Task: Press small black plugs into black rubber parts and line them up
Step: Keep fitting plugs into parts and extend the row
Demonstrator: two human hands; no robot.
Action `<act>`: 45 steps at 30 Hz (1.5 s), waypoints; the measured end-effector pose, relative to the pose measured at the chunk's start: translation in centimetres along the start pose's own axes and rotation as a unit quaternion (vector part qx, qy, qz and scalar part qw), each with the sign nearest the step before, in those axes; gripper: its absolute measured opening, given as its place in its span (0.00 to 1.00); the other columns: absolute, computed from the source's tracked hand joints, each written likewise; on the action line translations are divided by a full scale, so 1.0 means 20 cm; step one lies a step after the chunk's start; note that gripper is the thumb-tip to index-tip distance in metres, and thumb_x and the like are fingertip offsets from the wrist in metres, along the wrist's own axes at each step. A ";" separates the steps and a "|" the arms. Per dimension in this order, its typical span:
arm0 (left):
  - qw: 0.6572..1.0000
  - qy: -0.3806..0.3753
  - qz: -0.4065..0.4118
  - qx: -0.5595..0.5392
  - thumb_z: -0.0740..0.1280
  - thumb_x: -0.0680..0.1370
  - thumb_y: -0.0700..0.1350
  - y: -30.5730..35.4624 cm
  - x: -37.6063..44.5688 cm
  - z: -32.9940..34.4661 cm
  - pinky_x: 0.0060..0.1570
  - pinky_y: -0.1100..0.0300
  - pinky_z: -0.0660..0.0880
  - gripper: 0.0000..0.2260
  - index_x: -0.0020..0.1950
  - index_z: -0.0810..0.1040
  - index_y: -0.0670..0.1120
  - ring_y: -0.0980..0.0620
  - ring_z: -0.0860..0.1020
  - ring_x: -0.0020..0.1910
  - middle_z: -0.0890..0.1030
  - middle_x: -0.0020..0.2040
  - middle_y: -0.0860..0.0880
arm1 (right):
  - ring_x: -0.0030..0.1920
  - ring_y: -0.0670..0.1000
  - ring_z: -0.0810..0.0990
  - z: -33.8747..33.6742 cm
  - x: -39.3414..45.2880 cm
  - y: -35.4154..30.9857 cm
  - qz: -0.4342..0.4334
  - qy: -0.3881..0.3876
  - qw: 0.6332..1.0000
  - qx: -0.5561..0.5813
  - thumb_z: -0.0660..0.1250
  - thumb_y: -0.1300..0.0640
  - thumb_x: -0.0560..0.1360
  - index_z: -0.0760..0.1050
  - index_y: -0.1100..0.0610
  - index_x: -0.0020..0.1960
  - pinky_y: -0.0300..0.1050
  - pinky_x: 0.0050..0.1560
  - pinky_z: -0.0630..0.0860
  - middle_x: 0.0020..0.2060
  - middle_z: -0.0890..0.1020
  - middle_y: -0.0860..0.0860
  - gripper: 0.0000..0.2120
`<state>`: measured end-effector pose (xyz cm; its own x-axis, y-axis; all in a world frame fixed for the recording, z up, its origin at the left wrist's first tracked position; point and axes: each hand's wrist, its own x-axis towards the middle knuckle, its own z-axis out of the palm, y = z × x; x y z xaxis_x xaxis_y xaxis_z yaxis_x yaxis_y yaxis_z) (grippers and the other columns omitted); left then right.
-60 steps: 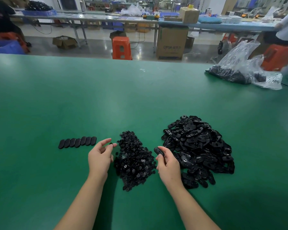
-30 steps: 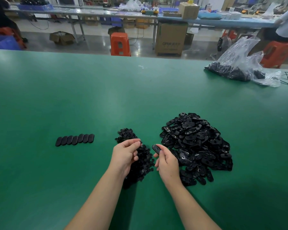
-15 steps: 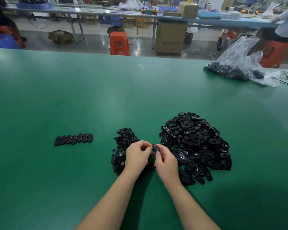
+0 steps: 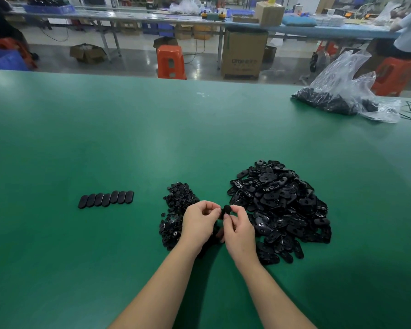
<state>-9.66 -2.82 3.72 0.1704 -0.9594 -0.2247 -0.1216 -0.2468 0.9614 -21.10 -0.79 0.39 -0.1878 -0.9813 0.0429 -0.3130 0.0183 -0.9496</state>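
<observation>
Both hands meet above the table (image 4: 128,143) between the plug pile (image 4: 176,210) and part pile (image 4: 280,205), right hand (image 4: 239,230) pinching a part (image 4: 227,209), left hand (image 4: 199,222) curled against it, any plug hidden by fingers.

We see a wide green table mat (image 4: 152,129) as our landmark. On its far right corner lies a crumpled clear plastic bag (image 4: 342,86) of dark pieces. Beyond its far edge stand an orange plastic stool (image 4: 170,61) and a brown cardboard box (image 4: 243,53) on the grey floor.
</observation>
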 end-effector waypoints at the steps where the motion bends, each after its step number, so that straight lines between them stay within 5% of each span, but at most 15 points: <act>1: 1.000 -0.002 0.008 0.006 0.71 0.77 0.41 0.00 0.00 0.00 0.29 0.60 0.70 0.05 0.43 0.83 0.49 0.55 0.72 0.27 0.85 0.39 0.46 | 0.30 0.46 0.80 0.00 0.00 0.00 0.002 0.007 1.000 -0.001 0.63 0.59 0.82 0.70 0.43 0.49 0.40 0.34 0.76 0.32 0.84 0.47 0.11; 5: 0.999 -0.008 0.037 0.032 0.71 0.77 0.42 0.01 0.00 0.02 0.33 0.61 0.72 0.05 0.42 0.83 0.50 0.57 0.74 0.29 0.84 0.37 0.50 | 0.31 0.42 0.79 0.00 0.01 0.00 0.009 0.033 0.999 0.005 0.63 0.57 0.82 0.69 0.46 0.48 0.32 0.33 0.70 0.31 0.82 0.42 0.08; 11: 0.997 0.005 0.048 0.056 0.71 0.77 0.44 -0.01 -0.02 0.03 0.33 0.65 0.75 0.05 0.42 0.83 0.52 0.61 0.76 0.31 0.84 0.38 0.52 | 0.48 0.52 0.80 -0.01 0.01 0.00 -0.019 0.053 0.998 0.014 0.66 0.59 0.81 0.74 0.57 0.53 0.46 0.49 0.76 0.46 0.80 0.51 0.02; 15: 0.999 0.007 0.019 0.041 0.71 0.77 0.43 -0.03 -0.02 0.03 0.25 0.62 0.71 0.04 0.43 0.83 0.50 0.57 0.73 0.24 0.83 0.36 0.50 | 0.44 0.49 0.80 -0.01 0.01 0.01 -0.002 0.055 0.998 0.019 0.68 0.61 0.80 0.75 0.56 0.55 0.41 0.46 0.75 0.43 0.80 0.47 0.05; 19: 1.000 0.010 -0.003 0.012 0.71 0.78 0.41 -0.03 -0.02 0.03 0.21 0.63 0.67 0.04 0.43 0.82 0.47 0.54 0.70 0.20 0.82 0.35 0.48 | 0.40 0.52 0.78 0.00 0.02 0.01 0.025 0.032 0.998 0.041 0.67 0.60 0.81 0.75 0.51 0.67 0.55 0.46 0.79 0.41 0.79 0.49 0.15; 24: 1.000 0.013 -0.016 0.002 0.70 0.78 0.40 -0.03 -0.02 0.02 0.21 0.62 0.68 0.04 0.43 0.82 0.46 0.51 0.70 0.20 0.83 0.37 0.44 | 0.46 0.51 0.83 0.01 0.01 0.01 0.035 0.026 0.998 0.049 0.64 0.63 0.82 0.77 0.46 0.53 0.61 0.53 0.81 0.47 0.85 0.50 0.11; 33: 0.998 0.047 0.003 0.038 0.70 0.77 0.41 -0.02 -0.02 0.01 0.23 0.62 0.70 0.04 0.43 0.82 0.48 0.54 0.73 0.22 0.83 0.38 0.47 | 0.38 0.50 0.83 -0.01 0.01 -0.01 0.025 0.026 0.999 0.022 0.68 0.60 0.80 0.75 0.47 0.48 0.56 0.46 0.81 0.33 0.85 0.48 0.07; 37: 0.997 0.047 0.014 0.054 0.70 0.77 0.42 -0.01 -0.02 0.02 0.30 0.57 0.74 0.05 0.42 0.81 0.49 0.51 0.76 0.29 0.83 0.38 0.48 | 0.37 0.43 0.82 -0.01 0.01 -0.01 0.017 0.022 0.999 0.015 0.68 0.59 0.80 0.74 0.48 0.47 0.41 0.43 0.78 0.34 0.85 0.44 0.08; 45: 0.996 0.055 0.019 0.062 0.70 0.77 0.40 -0.01 -0.01 0.02 0.21 0.63 0.72 0.06 0.42 0.80 0.48 0.54 0.76 0.22 0.83 0.40 0.47 | 0.35 0.42 0.78 -0.01 0.01 0.00 0.007 0.002 1.000 -0.006 0.68 0.56 0.80 0.73 0.46 0.49 0.46 0.42 0.78 0.33 0.84 0.44 0.06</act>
<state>-10.18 -2.59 3.58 0.2693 -0.9493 -0.1622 -0.2483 -0.2312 0.9407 -21.34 -0.92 0.52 -0.1954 -0.9803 0.0305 -0.3216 0.0347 -0.9462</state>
